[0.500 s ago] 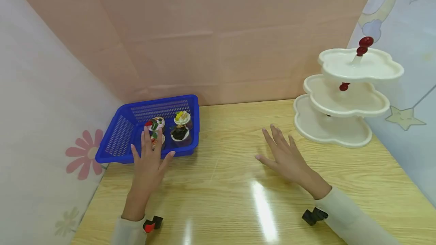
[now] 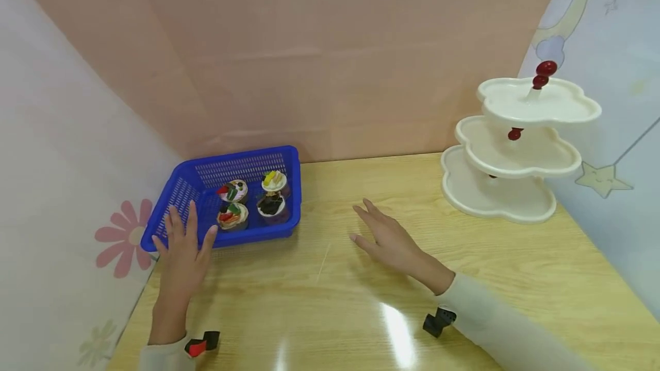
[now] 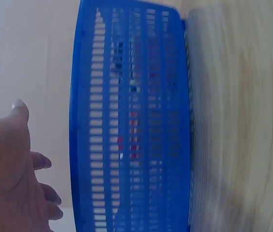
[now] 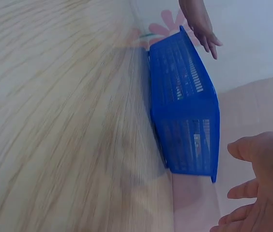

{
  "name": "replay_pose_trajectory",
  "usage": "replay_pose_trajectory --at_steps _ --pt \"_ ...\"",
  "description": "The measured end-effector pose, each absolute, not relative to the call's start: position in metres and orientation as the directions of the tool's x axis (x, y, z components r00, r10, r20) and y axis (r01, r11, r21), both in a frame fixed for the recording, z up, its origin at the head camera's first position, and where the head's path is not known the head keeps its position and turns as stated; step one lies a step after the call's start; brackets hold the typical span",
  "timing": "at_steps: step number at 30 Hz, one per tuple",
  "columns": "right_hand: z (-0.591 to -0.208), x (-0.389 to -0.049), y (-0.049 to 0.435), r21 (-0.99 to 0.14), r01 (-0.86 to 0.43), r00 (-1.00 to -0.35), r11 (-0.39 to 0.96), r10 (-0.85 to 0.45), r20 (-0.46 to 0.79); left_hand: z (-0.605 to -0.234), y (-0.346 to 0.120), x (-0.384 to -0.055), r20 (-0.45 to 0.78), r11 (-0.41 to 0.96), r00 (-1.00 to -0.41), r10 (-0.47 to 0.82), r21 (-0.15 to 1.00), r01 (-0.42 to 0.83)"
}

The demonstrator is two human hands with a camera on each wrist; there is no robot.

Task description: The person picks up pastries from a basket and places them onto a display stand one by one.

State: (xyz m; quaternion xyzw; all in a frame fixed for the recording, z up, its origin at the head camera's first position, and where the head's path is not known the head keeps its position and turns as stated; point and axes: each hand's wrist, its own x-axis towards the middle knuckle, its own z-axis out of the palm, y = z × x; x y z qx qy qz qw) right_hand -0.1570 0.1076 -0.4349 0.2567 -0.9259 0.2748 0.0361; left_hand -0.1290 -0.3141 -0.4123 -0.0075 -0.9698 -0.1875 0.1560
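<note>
A blue plastic basket (image 2: 222, 240) stands at the left of the table with several small cupcakes inside, among them one with yellow topping (image 2: 275, 181), one with dark topping (image 2: 271, 205) and one with red and green topping (image 2: 233, 216). Over the basket's near left corner my left hand (image 2: 183, 259) hovers, fingers spread and holding nothing. My right hand (image 2: 394, 245) is above the table to the right of the basket, its fingers extended and nothing in them. In the right wrist view the basket (image 4: 185, 111) lies ahead of that hand, apart from it.
A white three-tier stand (image 2: 497, 193) with scalloped trays and red knobs is at the back right. A pink cloth (image 2: 330, 62) hangs behind the wooden table (image 2: 319, 296). Patterned white cloths flank both sides.
My left hand has moved left, from over the cupcakes to the basket's near left corner. The right hand has shifted left, away from the tiered stand. The cupcakes have not moved.
</note>
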Motion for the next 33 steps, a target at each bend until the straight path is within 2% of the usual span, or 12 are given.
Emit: replay_pose_trajectory --at_steps 4,15,21,28,33 --pt "-0.435 -0.156 0.087 -0.505 -0.515 -0.852 0.693 -0.481 0.208 -0.411 -0.328 -0.127 0.305 0.929 -0.949 -0.079 0.367 0.041" --pt "-0.435 -0.158 0.049 -0.65 -0.499 -0.833 0.573 -0.525 0.177 -0.417 -0.354 -0.126 0.274 0.919 -0.945 -0.178 0.389 -0.06" --pt "-0.437 -0.167 0.033 -0.701 -0.506 -0.819 0.503 -0.535 0.207 -0.418 -0.363 -0.127 0.269 0.908 -0.942 -0.2 0.411 -0.075" --pt "-0.441 -0.171 0.013 -0.753 -0.51 -0.796 0.415 -0.56 0.23 -0.422 -0.371 -0.125 0.221 0.884 -0.938 -0.268 0.443 -0.148" --pt "-0.438 -0.172 0.0 -0.798 -0.488 -0.805 0.353 -0.535 0.255 -0.419 -0.377 -0.126 0.238 0.876 -0.934 -0.266 0.464 -0.131"
